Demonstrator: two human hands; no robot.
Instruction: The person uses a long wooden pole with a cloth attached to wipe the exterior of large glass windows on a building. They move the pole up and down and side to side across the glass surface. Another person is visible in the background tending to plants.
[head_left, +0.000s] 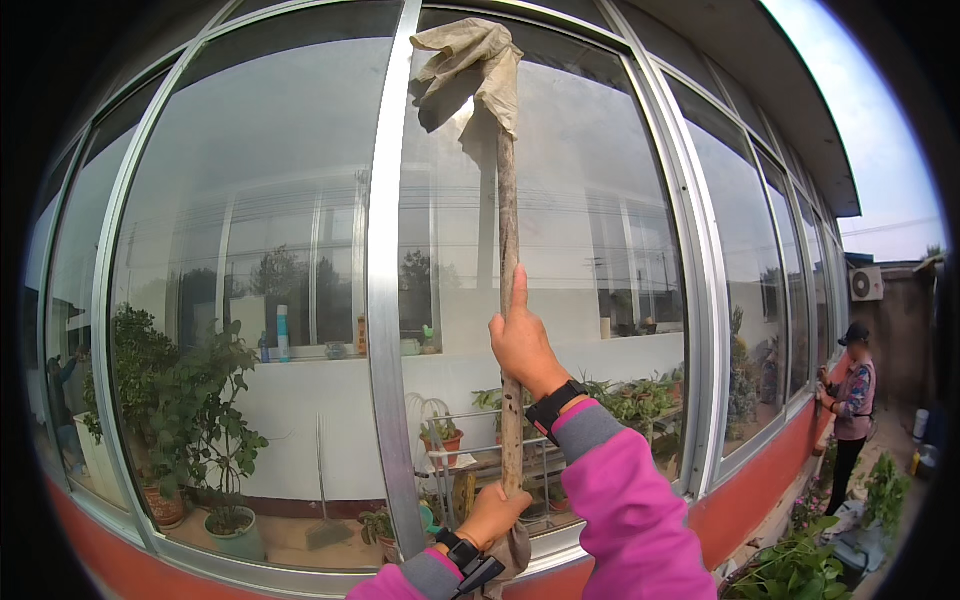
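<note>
A long wooden pole stands nearly upright in front of a large window pane. My right hand grips it around the middle, index finger stretched up along the wood. Lower down, my left hand is closed around the pole near its bottom end. A beige cloth is draped over the top of the pole, close to the upper part of the glass; whether it touches cannot be told. More brownish cloth hangs just under my left hand.
A metal window post rises left of the pole. Below the frames runs a red wall ledge. At far right a person stands by the windows, near green plants. Potted plants are behind the glass.
</note>
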